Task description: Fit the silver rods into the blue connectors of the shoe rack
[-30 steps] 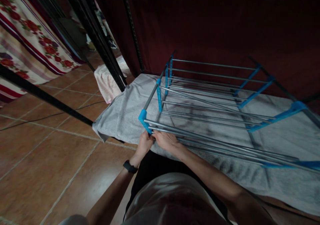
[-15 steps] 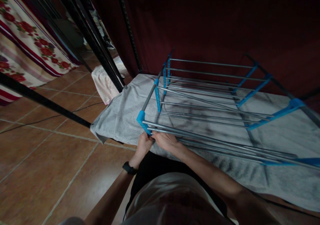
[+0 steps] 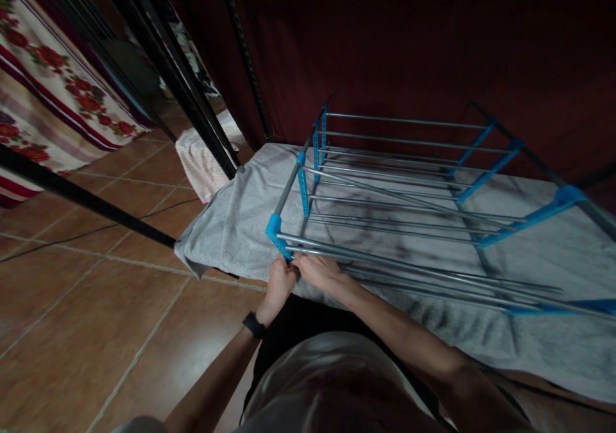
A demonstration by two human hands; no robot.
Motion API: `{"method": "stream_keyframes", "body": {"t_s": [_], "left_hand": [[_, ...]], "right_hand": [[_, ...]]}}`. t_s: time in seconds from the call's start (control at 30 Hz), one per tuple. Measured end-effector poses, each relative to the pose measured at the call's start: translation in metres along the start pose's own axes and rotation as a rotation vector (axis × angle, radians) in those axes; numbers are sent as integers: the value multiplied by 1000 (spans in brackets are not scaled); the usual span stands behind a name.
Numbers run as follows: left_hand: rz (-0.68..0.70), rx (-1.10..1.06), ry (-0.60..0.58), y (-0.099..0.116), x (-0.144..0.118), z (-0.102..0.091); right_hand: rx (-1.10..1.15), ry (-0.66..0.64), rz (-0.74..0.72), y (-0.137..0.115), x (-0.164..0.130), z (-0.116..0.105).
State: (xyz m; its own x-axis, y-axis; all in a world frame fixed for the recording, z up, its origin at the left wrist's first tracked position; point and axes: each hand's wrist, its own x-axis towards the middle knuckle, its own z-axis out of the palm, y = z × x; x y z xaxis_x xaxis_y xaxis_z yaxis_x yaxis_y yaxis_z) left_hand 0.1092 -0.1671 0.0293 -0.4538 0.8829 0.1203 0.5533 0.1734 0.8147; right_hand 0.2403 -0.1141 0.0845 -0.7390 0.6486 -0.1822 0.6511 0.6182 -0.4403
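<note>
A rack of grey metal rods with blue plastic brackets (image 3: 274, 226) lies across a grey cloth (image 3: 235, 218). At its near left corner my left hand (image 3: 280, 280) is closed on the lower end of the blue bracket. Right beside it, my right hand (image 3: 315, 270) is closed around the left end of a metal rod, against the same bracket. The fingertips of both hands are partly hidden. Several long rods (image 3: 409, 267) run from this corner to the right, some crossing at a slant. On the far right, blue arms (image 3: 534, 223) hold the other rod ends.
Black metal posts (image 3: 168, 67) and a slanting black bar (image 3: 91, 195) stand to the left. A dark red panel (image 3: 409, 54) rises behind the rack. A floral curtain (image 3: 62, 80), a striped cloth (image 3: 202, 167) and a thin cable (image 3: 96, 231) are over the tiled floor (image 3: 125, 305).
The loose right end of one long rod has shifted slightly to the left. Both hands stay at the same corner, the left wrist having moved slightly right.
</note>
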Motion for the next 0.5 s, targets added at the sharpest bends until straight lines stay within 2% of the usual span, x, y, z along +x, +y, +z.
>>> {"method": "stream_keyframes", "body": {"t_s": [0.23, 0.33, 0.43, 0.5], "left_hand": [[15, -24, -30, -3, 6, -2], [98, -75, -54, -11, 10, -4], [170, -83, -83, -19, 10, -12], [260, -15, 8, -23, 7, -21]], "right_hand": [[-30, 80, -22, -3, 2, 7], [-57, 189, -43, -2, -6, 7], [-125, 402, -86, 10, -35, 3], [-167, 515, -94, 24, -67, 4]]}}
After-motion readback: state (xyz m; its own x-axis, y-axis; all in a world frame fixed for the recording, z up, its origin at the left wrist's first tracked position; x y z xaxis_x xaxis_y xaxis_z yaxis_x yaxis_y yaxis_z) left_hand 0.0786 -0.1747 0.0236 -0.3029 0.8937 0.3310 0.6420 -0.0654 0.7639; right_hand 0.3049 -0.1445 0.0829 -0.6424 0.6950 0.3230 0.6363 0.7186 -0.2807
